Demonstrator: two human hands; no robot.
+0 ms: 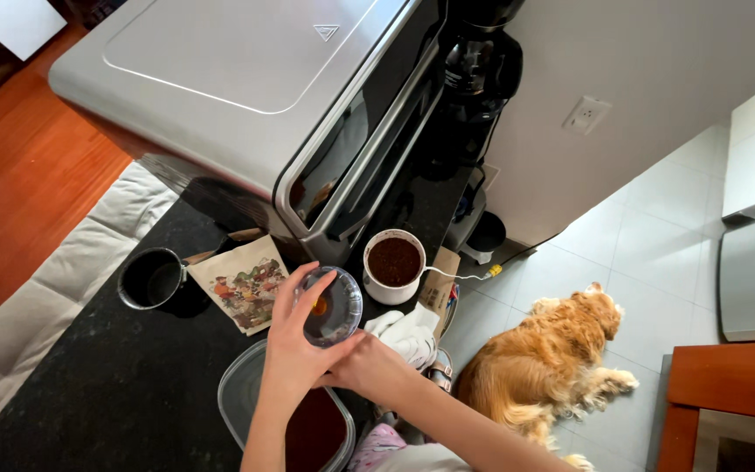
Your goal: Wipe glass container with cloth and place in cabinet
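1. The left hand (pixel 294 350) is curled around a small clear round glass jar (pixel 331 306), fingers wrapped over its near rim and wall, holding it up above the black speckled stone desk (pixel 107 385).
2. The jar is tilted with its mouth toward the camera; a small orange-brown spot shows inside it.
3. The right hand (pixel 367 365) sits just under and behind the jar, touching the left hand; its fingers are bent, but whether they grip the jar cannot be told.
4. Directly below both hands stands a clear rectangular plastic container (pixel 242 389) with dark reddish-brown contents, at the desk's near edge.
5. Just beyond the jar is a white round cup filled with dark brown grounds (pixel 394 265), standing in front of a large silver countertop oven (pixel 246 96).
6. To the left lie a square illustrated paper packet (pixel 245 284) and a dark metal cup (pixel 150 278).
7. A white crumpled cloth (pixel 408 332) rests beside the right hand.
8. A golden long-haired dog (pixel 539 363) lies on the grey tiled floor (pixel 657 253), well apart from the desk.
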